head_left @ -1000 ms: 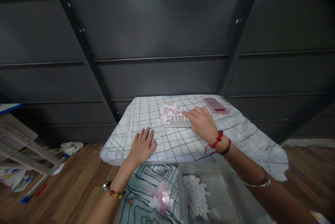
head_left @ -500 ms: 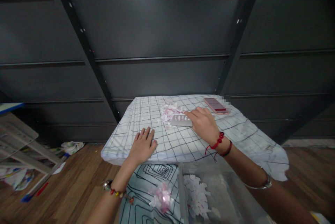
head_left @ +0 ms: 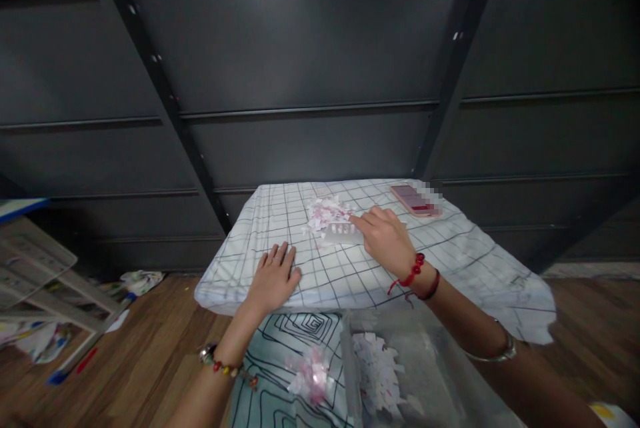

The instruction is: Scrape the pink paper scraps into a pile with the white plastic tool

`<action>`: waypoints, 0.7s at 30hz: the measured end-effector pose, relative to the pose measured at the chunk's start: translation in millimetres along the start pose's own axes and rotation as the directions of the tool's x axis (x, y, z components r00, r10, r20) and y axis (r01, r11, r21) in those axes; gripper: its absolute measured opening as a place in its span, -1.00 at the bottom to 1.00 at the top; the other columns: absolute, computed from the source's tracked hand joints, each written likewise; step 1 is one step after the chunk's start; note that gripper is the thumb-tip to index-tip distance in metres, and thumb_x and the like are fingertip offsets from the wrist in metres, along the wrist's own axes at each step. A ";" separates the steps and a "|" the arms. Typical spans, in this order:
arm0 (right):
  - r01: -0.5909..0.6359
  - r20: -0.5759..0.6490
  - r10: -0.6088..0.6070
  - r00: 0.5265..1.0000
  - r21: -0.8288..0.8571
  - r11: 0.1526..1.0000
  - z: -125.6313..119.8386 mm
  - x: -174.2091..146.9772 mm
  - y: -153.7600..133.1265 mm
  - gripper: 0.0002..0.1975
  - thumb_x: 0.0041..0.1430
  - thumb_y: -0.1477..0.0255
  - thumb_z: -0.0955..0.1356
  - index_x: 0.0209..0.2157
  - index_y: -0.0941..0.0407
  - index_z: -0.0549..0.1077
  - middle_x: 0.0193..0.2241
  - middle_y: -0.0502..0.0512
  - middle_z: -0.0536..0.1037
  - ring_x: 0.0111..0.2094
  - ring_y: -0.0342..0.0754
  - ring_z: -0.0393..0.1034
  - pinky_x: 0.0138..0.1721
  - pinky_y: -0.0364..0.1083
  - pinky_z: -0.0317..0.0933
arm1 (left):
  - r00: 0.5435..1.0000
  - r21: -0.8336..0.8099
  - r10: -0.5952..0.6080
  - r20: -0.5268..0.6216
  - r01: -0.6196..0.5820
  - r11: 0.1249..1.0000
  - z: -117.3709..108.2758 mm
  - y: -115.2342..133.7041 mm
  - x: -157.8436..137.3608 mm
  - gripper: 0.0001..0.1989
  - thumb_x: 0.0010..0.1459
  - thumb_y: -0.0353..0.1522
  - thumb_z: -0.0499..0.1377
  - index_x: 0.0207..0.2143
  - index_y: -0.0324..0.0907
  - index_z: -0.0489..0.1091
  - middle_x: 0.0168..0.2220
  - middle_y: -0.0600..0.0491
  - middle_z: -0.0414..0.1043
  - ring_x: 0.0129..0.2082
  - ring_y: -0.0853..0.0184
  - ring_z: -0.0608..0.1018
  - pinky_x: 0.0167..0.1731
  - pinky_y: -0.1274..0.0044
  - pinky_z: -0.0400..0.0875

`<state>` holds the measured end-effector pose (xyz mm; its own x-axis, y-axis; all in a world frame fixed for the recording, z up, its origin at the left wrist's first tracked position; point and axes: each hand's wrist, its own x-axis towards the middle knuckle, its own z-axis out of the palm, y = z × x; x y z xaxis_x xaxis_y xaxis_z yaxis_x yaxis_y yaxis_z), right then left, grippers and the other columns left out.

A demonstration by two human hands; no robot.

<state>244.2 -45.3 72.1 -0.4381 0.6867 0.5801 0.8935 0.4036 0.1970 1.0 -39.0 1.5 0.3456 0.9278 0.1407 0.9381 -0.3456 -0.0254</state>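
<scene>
The right hand [head_left: 387, 238] pinches in its grip the pale slotted tool [head_left: 343, 235], which meets paper scraps [head_left: 327, 212] at its eleven o'clock, while the left hand [head_left: 274, 279], at tool's eight o'clock, lies flat and slightly spread, apparently for steadying the checked cloth [head_left: 345, 278].

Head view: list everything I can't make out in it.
All in the head view:
Right part of the slotted strip: covered by the right hand.
Phone: right edge partly masked by pixelation; screen text too small.
Clear bin: near end cut off by the bottom edge, right side partly behind the right forearm.
Paper heap: single scraps too small and blurred to count.
</scene>
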 end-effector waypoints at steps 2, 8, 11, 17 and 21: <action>0.008 -0.006 -0.008 1.000 0.016 1.000 0.1 -1.8 0.7 -0.68 -0.02 0.67 0.21 -0.22 0.21 0.44 -0.47 0.14 0.46 -0.32 0.00 0.17 -0.33 -0.05 -0.06 | 1.000 0.004 0.000 0.006 0.000 1.000 -0.2 0.0 -0.1 -0.50 0.23 -0.24 -0.15 0.17 -0.27 0.08 0.21 -0.11 -0.02 0.20 0.09 0.04 0.10 0.27 -0.03; 0.039 -0.056 -0.036 0.998 0.040 0.998 4.5 1.0 -1.2 -0.66 0.02 0.67 0.20 -0.17 0.20 0.42 -0.43 0.12 0.47 -0.31 -0.01 0.16 -0.30 -0.05 -0.04 | 1.000 0.004 -0.002 0.003 0.002 1.000 0.5 -0.3 0.5 -0.49 0.23 -0.24 -0.15 0.17 -0.28 0.08 0.21 -0.12 -0.02 0.19 0.09 0.04 0.10 0.28 -0.03; 0.076 -0.037 -0.074 0.997 0.058 0.995 9.4 5.8 -4.2 -0.64 0.03 0.69 0.18 -0.16 0.19 0.42 -0.42 0.11 0.47 -0.30 -0.01 0.16 -0.30 -0.06 -0.04 | 1.000 0.014 -0.003 0.014 0.003 1.000 -0.3 -0.1 0.6 -0.49 0.23 -0.24 -0.15 0.17 -0.29 0.08 0.21 -0.12 -0.03 0.20 0.09 0.04 0.10 0.28 -0.03; 0.124 -0.004 -0.125 0.992 0.121 0.985 5.1 -4.5 5.6 -0.63 -0.03 0.72 0.17 -0.22 0.19 0.42 -0.41 0.10 0.47 -0.30 -0.03 0.16 -0.28 -0.08 -0.01 | 1.000 0.025 -0.001 0.028 0.001 1.000 -0.7 -0.4 0.4 -0.48 0.23 -0.24 -0.15 0.18 -0.29 0.06 0.22 -0.12 -0.04 0.20 0.09 0.03 0.10 0.28 -0.04; 0.111 -0.046 -0.105 0.993 0.148 0.983 -1.3 -14.7 15.7 -0.65 -0.01 0.70 0.16 -0.23 0.18 0.42 -0.43 0.10 0.46 -0.32 -0.03 0.16 -0.29 -0.09 0.01 | 0.999 0.024 -0.005 0.031 0.004 1.000 0.7 -0.8 0.6 -0.48 0.23 -0.24 -0.15 0.18 -0.29 0.05 0.22 -0.12 -0.05 0.20 0.09 0.02 0.11 0.28 -0.05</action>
<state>264.8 -49.9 67.6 -0.5247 0.6116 0.5922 0.8147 0.5625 0.1409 0.5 -38.1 1.0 0.3418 0.9334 0.1097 0.9397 -0.3384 -0.0484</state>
